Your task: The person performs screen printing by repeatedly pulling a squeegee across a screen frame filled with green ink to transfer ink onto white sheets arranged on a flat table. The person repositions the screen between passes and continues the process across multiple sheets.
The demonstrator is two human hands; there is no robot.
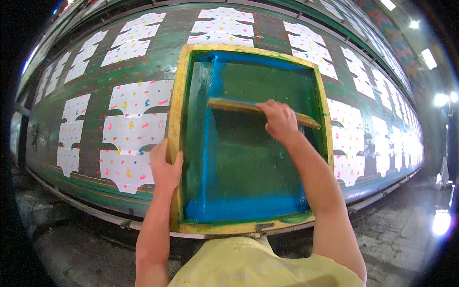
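Note:
A wooden screen-printing frame (177,105) with yellowish edges lies in front of me on a long green table. Its green mesh (258,174) carries bright blue ink (244,207) along the left side and the near end, with more at the far end. My left hand (165,165) is closed round the frame's left rail, the thumb over the top. In my right hand (279,119) is a wooden squeegee (234,105), gripped right of its middle. It lies crosswise over the upper half of the mesh; its lower edge is hidden.
White cut fabric pieces (138,129) with small coloured prints lie in rows on the green table (91,143), left, right and beyond the frame. A metal rail (86,204) runs along the near edge. Dark floor (387,227) shows below it, and bright lamps (441,99) stand at right.

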